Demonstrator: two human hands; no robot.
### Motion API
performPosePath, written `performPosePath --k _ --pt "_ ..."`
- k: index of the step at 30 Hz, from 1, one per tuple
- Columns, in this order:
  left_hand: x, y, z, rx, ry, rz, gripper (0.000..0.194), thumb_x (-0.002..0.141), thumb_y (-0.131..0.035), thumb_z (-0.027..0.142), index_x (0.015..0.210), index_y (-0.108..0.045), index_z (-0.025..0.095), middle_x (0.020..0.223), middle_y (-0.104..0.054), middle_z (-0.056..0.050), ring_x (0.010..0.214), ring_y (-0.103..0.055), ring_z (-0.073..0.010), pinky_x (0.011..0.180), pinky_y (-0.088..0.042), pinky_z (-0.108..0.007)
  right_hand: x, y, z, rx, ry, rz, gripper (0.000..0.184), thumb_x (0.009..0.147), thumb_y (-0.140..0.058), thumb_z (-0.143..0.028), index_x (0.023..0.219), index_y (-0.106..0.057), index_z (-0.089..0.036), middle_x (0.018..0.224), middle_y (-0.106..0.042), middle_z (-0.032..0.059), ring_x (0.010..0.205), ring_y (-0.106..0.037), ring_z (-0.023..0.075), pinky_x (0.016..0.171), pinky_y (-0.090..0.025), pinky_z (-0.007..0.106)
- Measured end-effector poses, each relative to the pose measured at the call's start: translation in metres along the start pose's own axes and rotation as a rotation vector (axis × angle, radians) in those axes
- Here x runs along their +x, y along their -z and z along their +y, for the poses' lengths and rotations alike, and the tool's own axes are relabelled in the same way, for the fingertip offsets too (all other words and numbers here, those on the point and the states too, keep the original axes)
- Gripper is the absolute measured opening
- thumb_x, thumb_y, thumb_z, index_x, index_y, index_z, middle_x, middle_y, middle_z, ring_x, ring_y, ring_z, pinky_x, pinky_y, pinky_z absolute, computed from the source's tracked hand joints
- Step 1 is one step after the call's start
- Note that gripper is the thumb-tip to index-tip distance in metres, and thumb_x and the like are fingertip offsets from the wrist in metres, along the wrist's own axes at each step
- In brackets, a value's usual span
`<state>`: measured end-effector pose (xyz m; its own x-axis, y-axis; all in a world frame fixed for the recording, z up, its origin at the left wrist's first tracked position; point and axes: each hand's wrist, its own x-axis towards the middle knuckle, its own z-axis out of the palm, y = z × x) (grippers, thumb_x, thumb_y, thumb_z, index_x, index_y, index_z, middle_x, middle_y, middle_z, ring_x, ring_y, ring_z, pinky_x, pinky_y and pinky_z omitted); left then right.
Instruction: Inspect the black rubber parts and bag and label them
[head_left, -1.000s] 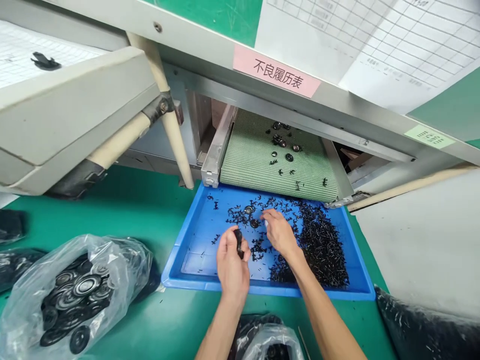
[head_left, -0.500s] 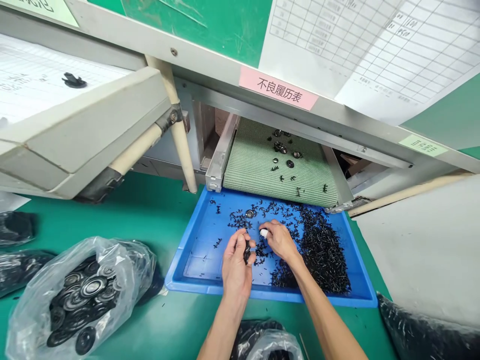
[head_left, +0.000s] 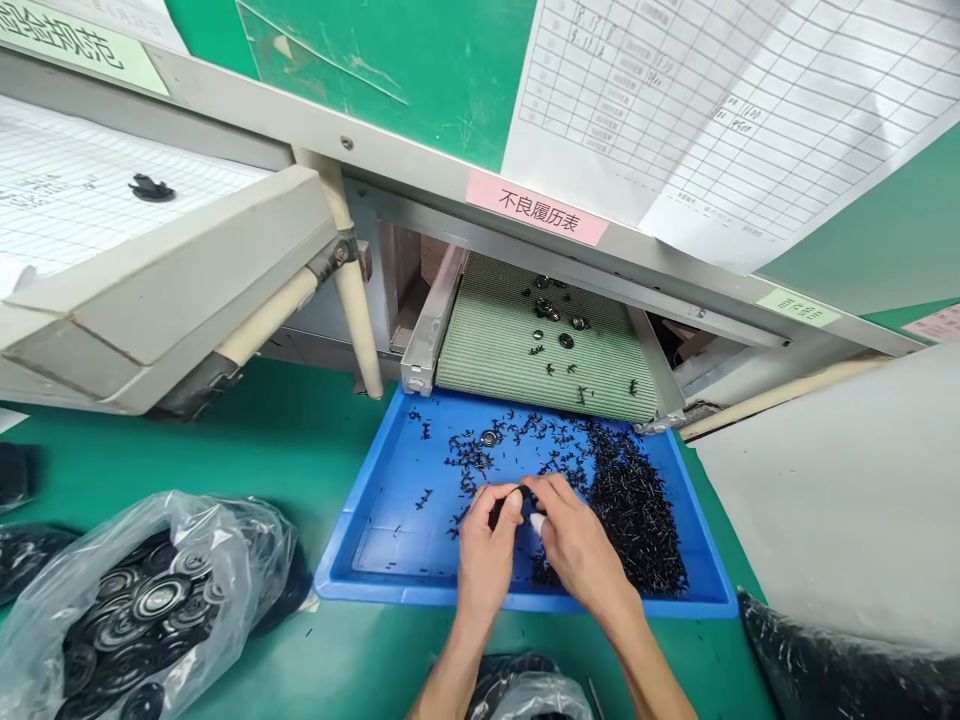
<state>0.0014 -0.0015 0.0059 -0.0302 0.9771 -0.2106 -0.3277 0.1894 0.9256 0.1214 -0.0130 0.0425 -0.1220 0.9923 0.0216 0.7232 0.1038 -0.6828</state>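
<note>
Nearest us, a clear plastic bag [head_left: 544, 692] stands just in front of the blue tray [head_left: 390, 588]. To the tray's left, another clear bag [head_left: 262, 540] lies open, filled with black ringed discs [head_left: 161, 597]; to its right leans a dark, shiny sack [head_left: 832, 655].

Over the tray's front half, our left hand [head_left: 484, 550] has its fingers closed around a small black part [head_left: 523, 492], mostly hidden in the grip. Our right hand [head_left: 581, 545], wearing a white fingertip cover [head_left: 537, 522], meets that part with bent fingers; we cannot tell whether it grips too.

Inside the tray, a heap of thin black scraps [head_left: 637, 505] fills the right side, and a lone ringed disc [head_left: 489, 438] lies among looser bits toward the back. Beyond the tray's back edge, a green conveyor belt [head_left: 495, 360] carries more black pieces. Farthest off, above the tray, we see ruled paper forms [head_left: 712, 110] and a pink label [head_left: 537, 207].
</note>
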Motion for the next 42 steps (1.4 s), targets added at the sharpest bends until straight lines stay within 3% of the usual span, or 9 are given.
performPosePath --k 3,12,16,19,22,26,32,37,42 --pt "-0.001 -0.001 0.0 0.006 -0.005 -0.026 0.019 0.072 -0.072 0.039 0.073 -0.072 0.019 0.067 -0.059 -0.002 0.064 -0.051 -0.0163 0.062 -0.041 -0.024 0.0 0.009 0.003 -0.054 0.097 -0.015 0.056 0.08 -0.039 -0.002 0.128 -0.053 -0.027 0.121 -0.055 0.0067 0.11 -0.053 0.0195 0.096 -0.044 0.035" --pt "-0.001 0.001 -0.008 -0.077 0.18 -0.152 0.039 0.079 -0.059 0.056 0.075 -0.06 0.017 0.052 -0.042 0.005 0.043 -0.032 -0.0066 0.04 -0.023 -0.018 0.014 0.016 0.005 -0.034 0.161 -0.063 0.026 0.09 -0.045 -0.015 0.101 -0.067 -0.021 0.081 -0.061 0.0022 0.071 -0.055 0.014 0.066 -0.041 0.024" --pt "-0.002 0.0 -0.008 -0.059 0.133 -0.127 0.037 0.083 -0.055 0.053 0.08 -0.059 0.017 0.053 -0.042 0.006 0.043 -0.032 -0.006 0.04 -0.024 -0.017 0.018 0.0 0.004 0.087 0.027 0.072 0.02 0.09 -0.046 -0.022 0.084 -0.065 -0.019 0.065 -0.058 -0.0011 0.06 -0.051 0.0124 0.058 -0.038 0.022" --pt "-0.004 -0.001 -0.009 -0.05 0.089 -0.07 0.034 0.085 -0.055 0.051 0.081 -0.058 0.017 0.054 -0.044 0.005 0.044 -0.033 -0.0054 0.041 -0.026 -0.017 0.027 -0.008 0.011 0.082 -0.07 0.001 0.022 0.091 -0.041 -0.023 0.085 -0.061 -0.018 0.056 -0.054 -0.0035 0.052 -0.048 0.0114 0.052 -0.036 0.02" --pt "-0.003 -0.001 -0.008 -0.169 0.085 0.052 0.032 0.087 -0.053 0.049 0.084 -0.056 0.018 0.057 -0.048 0.005 0.044 -0.036 -0.0048 0.042 -0.029 -0.016 0.047 -0.011 0.023 -0.108 -0.077 -0.145 0.03 0.089 -0.032 -0.011 0.1 -0.06 -0.018 0.071 -0.062 0.0003 0.059 -0.056 0.0117 0.059 -0.042 0.02" --pt "0.002 0.002 -0.002 -0.43 0.135 0.178 0.028 0.083 -0.061 0.045 0.086 -0.056 0.018 0.07 -0.058 0.002 0.05 -0.046 -0.0052 0.042 -0.033 -0.016 0.087 -0.024 0.03 -0.278 -0.062 -0.125 0.043 0.084 -0.037 -0.007 0.118 -0.058 -0.023 0.118 -0.058 0.0085 0.089 -0.061 0.0181 0.074 -0.044 0.026" --pt "0.007 0.005 0.005 -0.583 0.239 0.175 0.041 0.072 -0.074 0.035 0.105 -0.061 0.014 0.077 -0.062 -0.002 0.054 -0.053 -0.007 0.038 -0.033 -0.015 0.125 -0.053 0.027 -0.282 -0.106 -0.13 0.031 0.082 -0.048 -0.013 0.108 -0.063 -0.022 0.094 -0.064 0.0092 0.08 -0.061 0.0207 0.073 -0.043 0.03" --pt "0.007 0.007 0.008 -0.635 0.302 0.144 0.031 0.074 -0.072 0.037 0.094 -0.061 0.016 0.09 -0.064 -0.005 0.065 -0.062 -0.0103 0.044 -0.04 -0.016 0.108 -0.043 0.039 -0.131 -0.128 -0.1 0.018 0.082 -0.044 -0.015 0.089 -0.06 -0.017 0.072 -0.062 0.0034 0.068 -0.061 0.016 0.066 -0.045 0.026" --pt "0.006 0.006 0.005 -0.579 0.286 0.089 0.028 0.074 -0.072 0.039 0.083 -0.057 0.018 0.09 -0.062 -0.002 0.067 -0.06 -0.0095 0.041 -0.034 -0.014 0.071 -0.021 0.045 0.12 -0.137 -0.088 0.033 0.082 -0.041 -0.02 0.111 -0.056 -0.018 0.078 -0.062 0.0003 0.06 -0.061 0.0119 0.056 -0.048 0.023"
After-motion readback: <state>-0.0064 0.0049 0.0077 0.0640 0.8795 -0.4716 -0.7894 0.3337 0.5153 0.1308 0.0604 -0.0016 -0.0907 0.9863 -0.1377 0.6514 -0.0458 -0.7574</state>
